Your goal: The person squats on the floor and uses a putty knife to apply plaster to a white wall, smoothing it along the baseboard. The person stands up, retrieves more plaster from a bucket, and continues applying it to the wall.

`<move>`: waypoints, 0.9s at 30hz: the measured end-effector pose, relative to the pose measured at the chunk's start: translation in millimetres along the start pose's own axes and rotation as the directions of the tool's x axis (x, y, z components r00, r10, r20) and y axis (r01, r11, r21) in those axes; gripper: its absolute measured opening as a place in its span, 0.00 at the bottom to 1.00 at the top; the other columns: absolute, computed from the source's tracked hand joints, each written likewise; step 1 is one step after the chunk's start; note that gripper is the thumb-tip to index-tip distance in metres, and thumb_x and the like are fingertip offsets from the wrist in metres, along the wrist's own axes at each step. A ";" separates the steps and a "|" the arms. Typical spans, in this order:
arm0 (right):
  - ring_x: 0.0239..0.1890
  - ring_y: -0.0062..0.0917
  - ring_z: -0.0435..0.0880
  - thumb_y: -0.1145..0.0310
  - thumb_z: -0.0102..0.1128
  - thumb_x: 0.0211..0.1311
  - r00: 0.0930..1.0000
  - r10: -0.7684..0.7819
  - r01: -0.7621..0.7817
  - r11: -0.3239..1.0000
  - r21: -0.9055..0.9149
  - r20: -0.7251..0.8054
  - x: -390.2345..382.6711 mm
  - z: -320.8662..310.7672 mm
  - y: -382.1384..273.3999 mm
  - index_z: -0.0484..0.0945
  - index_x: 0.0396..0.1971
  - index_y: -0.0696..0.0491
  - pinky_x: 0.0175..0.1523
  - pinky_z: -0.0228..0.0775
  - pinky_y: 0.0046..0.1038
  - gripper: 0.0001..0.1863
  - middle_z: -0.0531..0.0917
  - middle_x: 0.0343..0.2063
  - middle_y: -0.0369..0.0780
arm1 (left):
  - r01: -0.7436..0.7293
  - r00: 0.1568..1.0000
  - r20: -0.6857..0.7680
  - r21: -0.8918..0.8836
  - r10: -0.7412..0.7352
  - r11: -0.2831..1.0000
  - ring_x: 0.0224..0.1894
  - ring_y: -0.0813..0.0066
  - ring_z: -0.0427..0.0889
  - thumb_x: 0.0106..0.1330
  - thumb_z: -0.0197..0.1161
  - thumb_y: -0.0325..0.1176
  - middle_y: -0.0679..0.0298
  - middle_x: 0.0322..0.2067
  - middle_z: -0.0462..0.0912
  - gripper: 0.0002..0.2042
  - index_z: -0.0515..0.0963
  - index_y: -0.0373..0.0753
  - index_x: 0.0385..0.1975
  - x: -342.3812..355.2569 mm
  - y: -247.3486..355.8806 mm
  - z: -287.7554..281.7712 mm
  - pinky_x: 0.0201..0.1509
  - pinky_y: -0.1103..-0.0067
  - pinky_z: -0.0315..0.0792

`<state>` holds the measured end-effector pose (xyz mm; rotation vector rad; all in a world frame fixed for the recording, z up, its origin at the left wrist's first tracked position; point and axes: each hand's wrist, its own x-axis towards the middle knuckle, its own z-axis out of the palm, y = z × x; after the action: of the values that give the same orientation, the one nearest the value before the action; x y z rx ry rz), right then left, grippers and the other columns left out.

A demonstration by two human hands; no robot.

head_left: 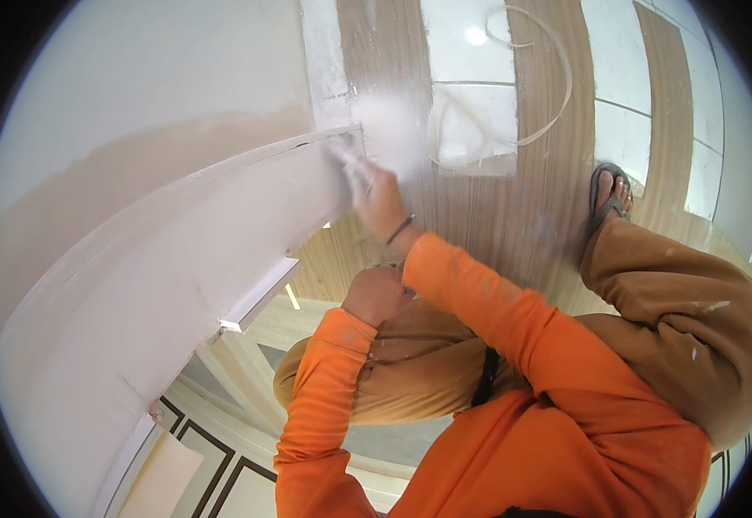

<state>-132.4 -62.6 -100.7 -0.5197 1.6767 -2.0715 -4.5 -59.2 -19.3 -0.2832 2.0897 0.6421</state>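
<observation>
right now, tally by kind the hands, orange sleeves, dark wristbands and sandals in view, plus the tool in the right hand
Hands: 2 (left hand, right hand)
Orange sleeves: 2 (left sleeve, right sleeve)
Dark wristband: 1
Sandal: 1
Blurred tool: 1
Total: 7

Bright light glares off one white tile; the right hand blurs.

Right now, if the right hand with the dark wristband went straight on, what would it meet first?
Probably the long, whitish flat panel, near its end. The blurred, pale tool in the right hand would reach it first; blur hides whether they touch.
</observation>
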 end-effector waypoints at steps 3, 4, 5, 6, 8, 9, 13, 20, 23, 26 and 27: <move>0.64 0.35 0.76 0.75 0.54 0.68 0.991 0.131 -0.130 0.990 -0.046 0.006 0.8 -5.1 33.7 0.74 0.59 0.60 0.67 0.64 0.31 0.20 0.79 0.58 0.50 | 0.008 0.995 -0.096 -0.030 -0.011 1.000 0.42 0.48 0.82 0.68 0.57 0.44 0.48 0.39 0.84 0.21 0.74 0.33 0.53 0.1 3.9 -1.3 0.45 0.59 0.75; 0.65 0.34 0.75 0.75 0.54 0.68 0.986 0.167 -0.166 0.985 -0.041 0.024 0.2 -4.8 38.4 0.74 0.60 0.59 0.68 0.63 0.31 0.21 0.77 0.60 0.49 | -0.012 0.989 -0.149 -0.060 0.003 0.998 0.42 0.47 0.82 0.68 0.57 0.43 0.47 0.39 0.84 0.22 0.73 0.32 0.54 -1.1 2.5 0.7 0.45 0.58 0.75; 0.66 0.35 0.73 0.74 0.54 0.68 0.983 0.183 -0.183 0.983 -0.012 -0.009 -2.8 -3.8 41.9 0.73 0.61 0.59 0.69 0.63 0.31 0.22 0.76 0.61 0.49 | 0.000 0.990 -0.142 -0.064 -0.009 0.998 0.42 0.47 0.82 0.68 0.57 0.43 0.47 0.38 0.84 0.22 0.73 0.33 0.54 -1.1 2.5 2.0 0.45 0.58 0.75; 0.67 0.35 0.72 0.74 0.53 0.69 0.979 0.201 -0.200 0.979 0.028 -0.041 -7.2 1.5 41.2 0.72 0.62 0.58 0.69 0.62 0.31 0.22 0.74 0.63 0.49 | 0.021 0.991 -0.133 -0.065 -0.030 0.998 0.41 0.47 0.82 0.68 0.57 0.43 0.47 0.38 0.84 0.21 0.73 0.33 0.54 -2.9 2.9 1.3 0.45 0.58 0.75; 0.69 0.36 0.70 0.73 0.53 0.69 0.983 0.158 -0.161 0.986 -0.031 -0.088 -5.4 8.3 43.1 0.71 0.64 0.57 0.69 0.62 0.31 0.23 0.71 0.66 0.49 | 0.047 0.992 -0.118 -0.072 -0.055 0.996 0.41 0.47 0.82 0.68 0.57 0.43 0.48 0.38 0.84 0.21 0.73 0.34 0.54 -3.0 5.7 -3.2 0.44 0.58 0.75; 0.69 0.36 0.69 0.73 0.53 0.69 0.990 0.101 -0.114 0.984 -0.134 -0.100 -0.3 8.5 42.5 0.71 0.64 0.57 0.70 0.61 0.31 0.23 0.70 0.66 0.49 | 0.050 0.993 -0.107 -0.083 -0.058 0.995 0.40 0.47 0.82 0.68 0.58 0.43 0.48 0.37 0.84 0.21 0.73 0.35 0.54 -1.9 8.8 -4.8 0.44 0.58 0.75; 0.66 0.45 0.70 0.73 0.51 0.69 0.993 0.084 -0.076 0.993 0.095 -0.083 -9.8 37.7 -22.4 0.72 0.62 0.58 0.70 0.60 0.37 0.22 0.74 0.62 0.51 | -0.011 0.996 -0.092 0.010 0.012 1.000 0.40 0.47 0.82 0.66 0.58 0.42 0.49 0.36 0.84 0.22 0.71 0.37 0.56 -6.7 -16.7 15.5 0.43 0.58 0.76; 0.65 0.43 0.72 0.74 0.49 0.70 0.990 0.139 -0.138 0.988 0.062 -0.005 -4.6 8.1 9.5 0.74 0.59 0.59 0.68 0.63 0.33 0.20 0.74 0.61 0.52 | 0.210 0.976 0.037 0.094 -0.214 0.973 0.40 0.48 0.83 0.66 0.57 0.45 0.47 0.35 0.84 0.20 0.75 0.39 0.51 -9.9 -2.4 1.5 0.42 0.58 0.76; 0.65 0.38 0.74 0.73 0.48 0.72 0.973 0.214 -0.217 0.976 -0.022 -0.083 7.9 7.6 25.4 0.76 0.58 0.60 0.67 0.65 0.30 0.18 0.76 0.60 0.52 | 0.163 0.986 0.010 0.113 -0.165 0.980 0.39 0.47 0.83 0.66 0.57 0.45 0.46 0.33 0.84 0.22 0.73 0.37 0.54 -4.7 -17.5 3.7 0.43 0.57 0.76; 0.64 0.37 0.75 0.72 0.48 0.72 0.976 0.216 -0.216 0.976 0.000 0.003 -20.8 10.9 21.1 0.75 0.58 0.60 0.66 0.65 0.30 0.18 0.78 0.58 0.52 | 0.171 0.985 0.009 0.058 -0.172 0.984 0.39 0.46 0.83 0.66 0.57 0.45 0.46 0.33 0.84 0.23 0.72 0.36 0.56 -17.2 -17.3 20.5 0.43 0.56 0.76; 0.64 0.37 0.76 0.71 0.48 0.73 0.982 0.189 -0.190 0.982 0.010 0.020 -18.8 10.4 16.3 0.75 0.58 0.60 0.66 0.65 0.30 0.18 0.78 0.58 0.52 | 0.169 0.986 -0.009 0.035 -0.169 0.985 0.39 0.46 0.83 0.66 0.57 0.45 0.46 0.33 0.84 0.22 0.73 0.36 0.54 -16.8 -14.1 13.5 0.43 0.56 0.75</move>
<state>-109.5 -63.9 -115.0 -0.3592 1.6351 -1.9325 20.5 -64.4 -16.4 -0.4373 2.0540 0.5027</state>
